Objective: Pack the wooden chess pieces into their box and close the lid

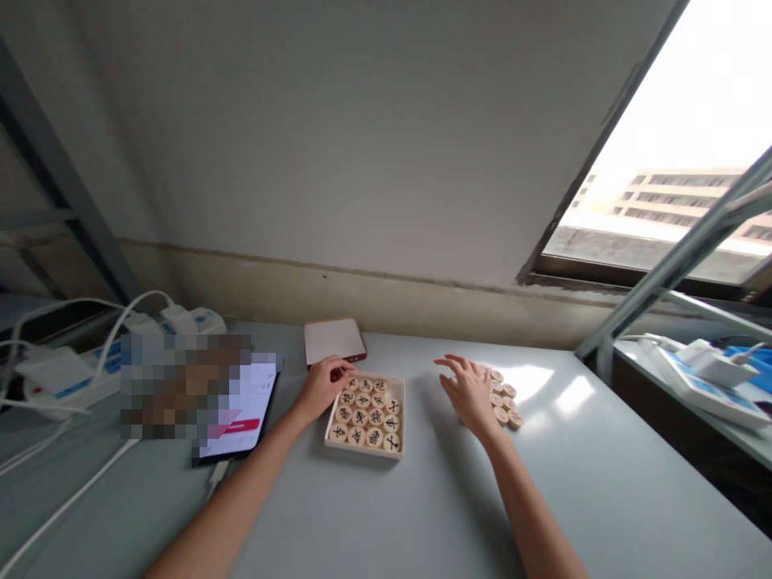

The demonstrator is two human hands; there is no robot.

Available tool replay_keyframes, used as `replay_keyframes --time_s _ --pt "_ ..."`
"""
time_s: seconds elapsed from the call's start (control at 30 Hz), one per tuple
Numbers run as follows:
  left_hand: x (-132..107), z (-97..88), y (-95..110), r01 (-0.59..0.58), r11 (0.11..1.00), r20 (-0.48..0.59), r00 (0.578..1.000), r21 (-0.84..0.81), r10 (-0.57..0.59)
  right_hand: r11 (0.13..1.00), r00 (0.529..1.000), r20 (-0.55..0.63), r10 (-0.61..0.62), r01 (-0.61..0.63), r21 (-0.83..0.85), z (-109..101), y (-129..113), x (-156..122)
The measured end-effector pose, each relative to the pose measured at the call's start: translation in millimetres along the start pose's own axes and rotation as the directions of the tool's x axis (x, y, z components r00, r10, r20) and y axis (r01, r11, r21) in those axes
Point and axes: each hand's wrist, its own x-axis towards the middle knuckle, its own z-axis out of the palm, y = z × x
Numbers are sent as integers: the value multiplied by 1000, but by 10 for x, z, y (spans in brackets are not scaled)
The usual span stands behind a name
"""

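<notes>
Where the hands (326, 389) (471, 396) part, the box (365, 450) lies between.

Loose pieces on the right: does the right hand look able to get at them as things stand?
Probably yes: the right hand is right by the loose pieces, partly hiding them from view; it looks open, and nothing visible blocks the way.

The box (362, 452) looks like pale, matt card, and the round pieces (360, 416) in it like smooth wood. Behind the box I see a lid (334, 341) with a matt, papery face. Left of the box, the tablet (247, 402) has a glossy screen. Beneath the box, the desk (362, 515) is smooth with a faint sheen; beyond it, the wall (362, 161) is matt.
</notes>
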Motion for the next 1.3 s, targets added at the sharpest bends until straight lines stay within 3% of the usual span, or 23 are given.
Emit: replay_keyframes --time_s 0.07,0.17,0.33,0.5,0.57,0.73,0.87,0.97,1.03,1.13,1.23,1.3 --pt "-3 -5 -15 3 999 38 999 -34 -1 985 989 52 -140 134 105 -35 -195 -5" --pt "-5 4 -63 8 995 112 994 -101 3 930 923 157 -350 322 177 -93 -483 -47" --pt "-2 32 -118 26 994 131 991 -110 -12 933 921 155 -357 343 112 -173 -567 -122" --pt "-8 12 -86 67 991 153 987 -116 -49 904 862 282 -420 372 209 -159 -492 -131" --pt "-11 3 -79 84 987 167 984 -135 -61 901 864 282 -417 354 249 -148 -505 -125" --pt "-13 9 -82 99 984 165 984 -147 -74 913 921 202 -333 261 315 -143 -500 -75" --pt "-12 15 -60 120 980 173 981 -160 -92 898 929 282 -239 101 428 -160 -298 -16" --pt "-16 12 -45 127 980 176 979 -151 -100 957 932 340 -123 21 288 -184 -128 -10" --pt "-20 11 -49 118 983 167 981 -143 -94 993 957 282 -72 41 114 -196 -78 -21" --pt "-24 16 -68 102 985 157 984 -139 -79 994 972 213 -103 106 -6 -205 -88 -37" --pt "-26 20 -71 91 987 155 985 -132 -70 989 954 267 -136 146 -16 -210 -67 -42" --pt "-27 16 -55 73 991 135 989 -114 -58 989 954 283 -95 122 -78 -218 1 -40"
